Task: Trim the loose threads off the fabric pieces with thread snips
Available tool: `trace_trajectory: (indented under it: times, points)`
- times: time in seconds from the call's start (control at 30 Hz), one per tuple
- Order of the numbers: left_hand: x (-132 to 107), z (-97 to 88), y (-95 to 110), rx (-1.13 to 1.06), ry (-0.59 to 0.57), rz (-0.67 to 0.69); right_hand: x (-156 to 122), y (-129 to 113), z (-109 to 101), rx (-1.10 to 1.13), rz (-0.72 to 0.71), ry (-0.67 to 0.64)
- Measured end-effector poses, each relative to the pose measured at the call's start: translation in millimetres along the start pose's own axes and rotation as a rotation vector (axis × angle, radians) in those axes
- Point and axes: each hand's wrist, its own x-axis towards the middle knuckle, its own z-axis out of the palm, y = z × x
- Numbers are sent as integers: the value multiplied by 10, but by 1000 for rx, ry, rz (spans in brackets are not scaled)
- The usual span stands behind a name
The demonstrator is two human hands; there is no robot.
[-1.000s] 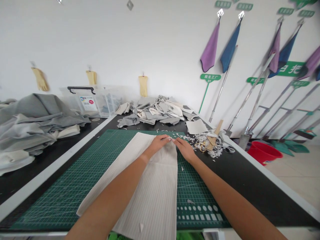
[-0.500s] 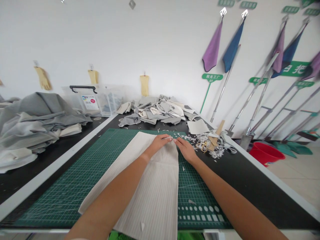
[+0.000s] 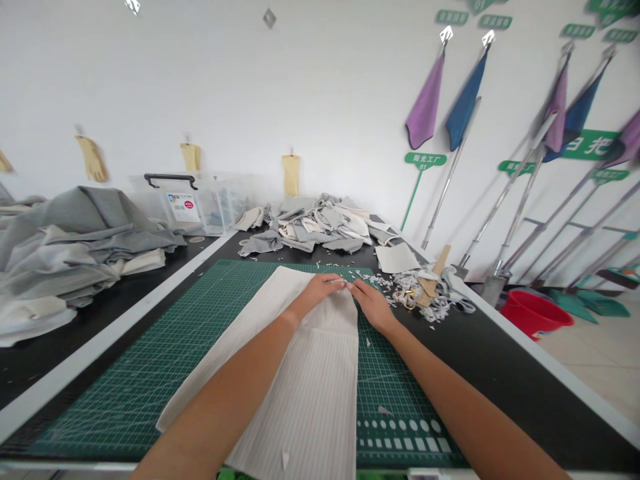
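Observation:
A long piece of pale striped fabric (image 3: 295, 373) lies lengthwise on a green cutting mat (image 3: 165, 360). My left hand (image 3: 320, 292) rests on the fabric's far right corner, its fingers closed in a pinch on the fabric's edge. My right hand (image 3: 373, 305) meets it fingertip to fingertip at the same corner, also pinching the fabric's edge. Both forearms stretch over the cloth and mat.
A heap of grey and cream fabric scraps (image 3: 310, 223) lies at the far end. Small cuttings, scissors (image 3: 406, 298) and a wooden stick (image 3: 434, 270) sit right of my hands. Folded grey cloth (image 3: 65, 247) piles at left, by a clear plastic box (image 3: 185, 203). A red basin (image 3: 537, 313) stands on the floor.
The view has tilted slightly, so everything sits a little lower in frame. Both hands stay pinched together at the fabric's far corner, hardly moved.

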Motion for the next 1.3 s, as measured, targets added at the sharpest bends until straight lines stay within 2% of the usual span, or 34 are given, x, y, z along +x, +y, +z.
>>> trace_trajectory:
  times: [0.4, 0.73, 1.03, 1.3]
  points:
    - [19, -15, -69, 1, -9, -11, -26, -21, 19, 11, -27, 6]
    - [-5, -12, -19, -3, -1, -55, -9, 1, 37, -12, -20, 18]
    - [29, -22, -104, 17, 3, -26, 0, 27, 54, -33, -22, 9]
    - [35, -19, -120, 9, 17, -56, 19, 56, 70, -10, -40, 10]
